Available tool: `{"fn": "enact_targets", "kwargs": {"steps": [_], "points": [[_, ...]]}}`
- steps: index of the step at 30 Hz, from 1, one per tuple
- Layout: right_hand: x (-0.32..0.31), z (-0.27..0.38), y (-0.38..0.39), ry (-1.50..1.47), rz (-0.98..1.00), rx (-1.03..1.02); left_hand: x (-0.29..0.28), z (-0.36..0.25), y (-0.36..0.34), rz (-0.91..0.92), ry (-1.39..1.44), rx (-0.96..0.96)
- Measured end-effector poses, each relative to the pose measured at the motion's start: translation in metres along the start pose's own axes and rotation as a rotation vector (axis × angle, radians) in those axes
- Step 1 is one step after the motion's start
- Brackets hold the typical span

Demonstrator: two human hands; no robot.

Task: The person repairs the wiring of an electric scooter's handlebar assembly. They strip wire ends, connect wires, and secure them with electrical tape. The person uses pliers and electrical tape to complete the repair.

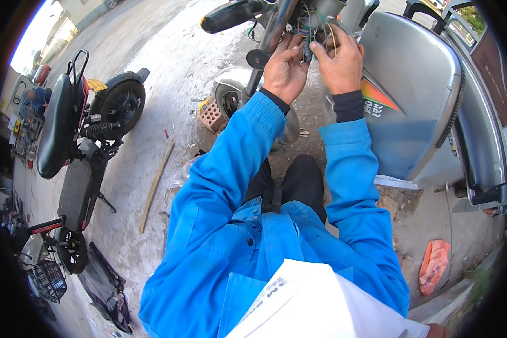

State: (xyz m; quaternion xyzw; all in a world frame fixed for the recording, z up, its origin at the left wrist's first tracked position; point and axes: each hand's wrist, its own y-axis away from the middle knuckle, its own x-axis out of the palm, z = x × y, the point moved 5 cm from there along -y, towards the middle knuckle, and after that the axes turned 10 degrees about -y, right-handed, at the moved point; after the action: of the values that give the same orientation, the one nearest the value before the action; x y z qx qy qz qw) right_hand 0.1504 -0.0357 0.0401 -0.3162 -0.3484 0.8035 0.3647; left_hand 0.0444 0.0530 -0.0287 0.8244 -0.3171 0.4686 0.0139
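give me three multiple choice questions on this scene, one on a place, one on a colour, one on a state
1. Where does the wooden stick lie?
A. on the ground between the parked black scooter and the person
B. across the grey seat
C. in the wire basket

2. What colour are the person's jacket sleeves?
A. red
B. blue
C. white

3. What are the hands doing?
A. resting in the lap
B. both up at the wire bundle below the handlebar
C. gripping the stick

Answers: 1 A, the stick lies on bare ground left of the person. 2 B, both sleeves are bright blue. 3 B, the left hand and right hand meet at the wires.
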Motion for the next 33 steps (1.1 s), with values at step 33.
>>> {"fn": "enact_targets", "kwargs": {"steps": [33], "points": [[-0.002,-0.017,-0.004,-0.683,-0.102,0.464,-0.006,0.000,0.042,-0.289,-0.729,0.019]]}}
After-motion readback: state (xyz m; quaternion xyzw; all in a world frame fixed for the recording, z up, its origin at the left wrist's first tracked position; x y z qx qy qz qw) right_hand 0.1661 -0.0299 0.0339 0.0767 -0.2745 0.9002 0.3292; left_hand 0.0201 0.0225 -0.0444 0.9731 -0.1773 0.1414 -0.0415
